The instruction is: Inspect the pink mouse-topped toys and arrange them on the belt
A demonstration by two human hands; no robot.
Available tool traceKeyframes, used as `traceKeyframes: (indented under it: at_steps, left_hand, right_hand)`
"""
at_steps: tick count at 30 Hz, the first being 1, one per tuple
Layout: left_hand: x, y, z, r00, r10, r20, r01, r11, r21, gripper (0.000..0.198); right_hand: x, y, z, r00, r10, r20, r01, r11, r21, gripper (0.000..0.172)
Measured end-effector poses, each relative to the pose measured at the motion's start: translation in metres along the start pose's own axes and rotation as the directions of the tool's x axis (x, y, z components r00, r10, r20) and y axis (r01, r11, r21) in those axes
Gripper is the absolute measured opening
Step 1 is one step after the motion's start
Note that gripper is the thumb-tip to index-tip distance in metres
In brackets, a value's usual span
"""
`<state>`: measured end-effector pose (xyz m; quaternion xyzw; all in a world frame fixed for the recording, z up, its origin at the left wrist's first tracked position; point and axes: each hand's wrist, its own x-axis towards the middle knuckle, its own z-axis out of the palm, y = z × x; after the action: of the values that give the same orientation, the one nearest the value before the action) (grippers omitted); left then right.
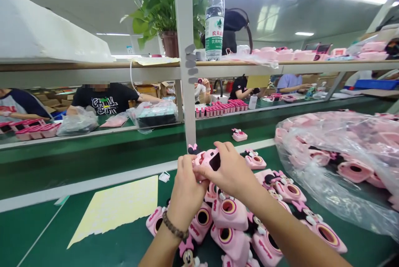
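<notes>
Both hands grip a pink toy camera [204, 158] with a black bow-topped figure on its upper edge, held up over the near bench. My left hand [186, 177] is closed on its left side, wearing a beaded bracelet. My right hand [229, 167] wraps its right side, thumb across the lower edge. A dark rectangle shows on the face beside my right fingers; I cannot tell if it is a screen or an opening. Below my wrists lies a pile of similar pink camera covers [229, 213] with round front holes and mouse figures.
A clear plastic bag [314, 175] full of pink covers lies to the right. A yellow sticker sheet [120, 204] is on the left. One pink camera [239, 135] sits on the green belt [149, 144] beyond. A white post [187, 92] rises ahead; co-workers sit across.
</notes>
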<state>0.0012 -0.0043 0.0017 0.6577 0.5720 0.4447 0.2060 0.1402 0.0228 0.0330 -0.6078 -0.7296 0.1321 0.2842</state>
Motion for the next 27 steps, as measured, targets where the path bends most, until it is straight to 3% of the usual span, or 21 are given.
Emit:
traceKeyframes:
  at_steps: [4, 7, 11, 16, 21, 27]
  left_hand:
    - [0.005, -0.004, -0.004, 0.999, 0.005, 0.038, -0.005, 1.000, 0.005, 0.029]
    - [0.009, -0.008, -0.007, 0.997, -0.003, 0.080, 0.004, 1.000, -0.014, 0.033]
    - [0.013, -0.013, -0.009, 0.992, -0.014, 0.129, 0.024, 0.997, -0.079, 0.041]
    - [0.014, -0.017, -0.009, 0.980, 0.024, 0.196, 0.011, 0.984, -0.177, 0.050]
    - [0.009, -0.012, -0.005, 0.971, 0.057, 0.231, -0.011, 0.981, -0.193, 0.049]
    - [0.003, -0.005, -0.003, 0.971, 0.123, 0.203, -0.106, 0.990, -0.093, 0.046]
  right_hand:
    - [-0.001, 0.012, -0.013, 0.986, -0.016, 0.169, 0.004, 0.997, 0.071, 0.095]
    - [-0.002, 0.031, -0.022, 0.952, -0.174, 0.253, 0.126, 0.973, 0.195, 0.090]
    - [0.000, 0.055, -0.023, 0.924, -0.325, 0.203, 0.249, 0.912, 0.325, 0.069]
    - [-0.004, 0.050, -0.037, 0.926, -0.347, 0.147, 0.324, 0.933, 0.156, 0.050]
    - [-0.010, 0.031, -0.064, 0.904, -0.322, 0.281, 0.293, 0.946, 0.142, 0.026]
    - [-0.011, 0.034, -0.071, 0.893, -0.232, 0.385, 0.196, 0.972, 0.130, 0.027]
